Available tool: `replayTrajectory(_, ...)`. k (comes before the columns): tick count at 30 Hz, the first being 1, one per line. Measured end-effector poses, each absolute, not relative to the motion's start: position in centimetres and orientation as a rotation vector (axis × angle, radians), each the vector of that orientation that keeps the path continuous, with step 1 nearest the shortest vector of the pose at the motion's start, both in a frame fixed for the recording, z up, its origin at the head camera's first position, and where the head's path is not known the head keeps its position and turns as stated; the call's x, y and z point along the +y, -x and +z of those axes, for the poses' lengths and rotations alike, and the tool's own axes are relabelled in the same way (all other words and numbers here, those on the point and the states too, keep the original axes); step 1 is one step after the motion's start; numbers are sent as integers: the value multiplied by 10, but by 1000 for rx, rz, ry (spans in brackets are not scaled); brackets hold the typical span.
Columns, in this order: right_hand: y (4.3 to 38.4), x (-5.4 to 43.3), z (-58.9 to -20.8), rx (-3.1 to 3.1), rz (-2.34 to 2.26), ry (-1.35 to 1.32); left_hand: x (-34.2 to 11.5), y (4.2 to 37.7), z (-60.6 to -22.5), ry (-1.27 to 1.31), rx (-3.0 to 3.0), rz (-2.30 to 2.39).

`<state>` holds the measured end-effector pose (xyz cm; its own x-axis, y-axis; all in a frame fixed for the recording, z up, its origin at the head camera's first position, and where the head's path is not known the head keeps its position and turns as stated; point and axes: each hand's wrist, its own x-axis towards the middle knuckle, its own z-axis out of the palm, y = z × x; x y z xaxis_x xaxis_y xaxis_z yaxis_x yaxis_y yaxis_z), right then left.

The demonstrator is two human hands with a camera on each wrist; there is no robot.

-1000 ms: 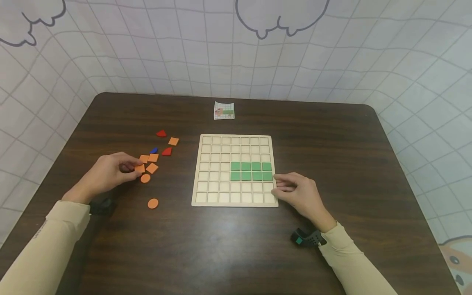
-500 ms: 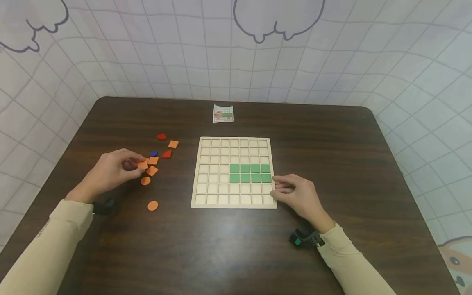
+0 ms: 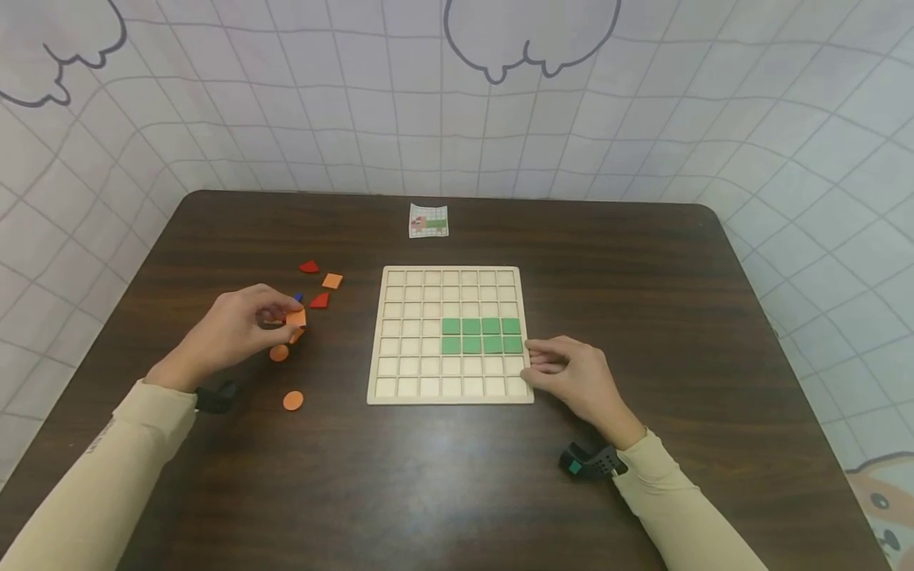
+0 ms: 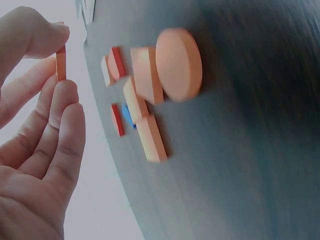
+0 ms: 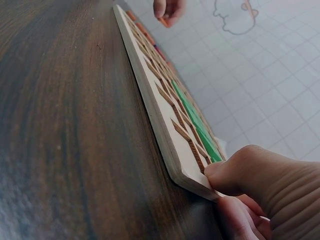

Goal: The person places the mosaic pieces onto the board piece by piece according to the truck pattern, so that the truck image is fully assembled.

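Beige on both arms here! The left sleeve point(image 3: 93, 484) shows a line of small dark lettering point(image 3: 100, 436), too tiny to read, and it ends in a wide, loose cuff point(image 3: 159, 408) above a bare left hand point(image 3: 228, 337). The right sleeve point(image 3: 685, 503) matches, below a bare right hand point(image 3: 580, 381). And look at that wrist: black strap point(image 3: 608, 458), dotted with little holes, chunky dark housing point(image 3: 569, 455), a green patch point(image 3: 574, 468) on it! Over on the left, another black device point(image 3: 216, 396).
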<state>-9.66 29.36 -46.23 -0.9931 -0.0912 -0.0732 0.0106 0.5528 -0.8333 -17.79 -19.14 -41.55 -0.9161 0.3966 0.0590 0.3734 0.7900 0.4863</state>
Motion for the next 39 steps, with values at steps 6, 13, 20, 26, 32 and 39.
replayTrajectory(6,97,294,-464,2671,-1440,66,-176,179,-416,-672,2895,775)
replayTrajectory(13,100,294,-462,2668,-1440,71,-159,183,-418,-753,2895,794)
replayTrajectory(20,98,291,-462,2652,-1436,59,-136,186,-420,-685,2813,827)
replayTrajectory(26,97,291,-464,2651,-1440,53,-114,186,-424,-746,2749,923)
replayTrajectory(32,96,292,-463,2663,-1426,61,-93,183,-427,-823,2691,965)
replayTrajectory(39,96,294,-463,2657,-1433,58,-73,182,-426,-843,2611,1002)
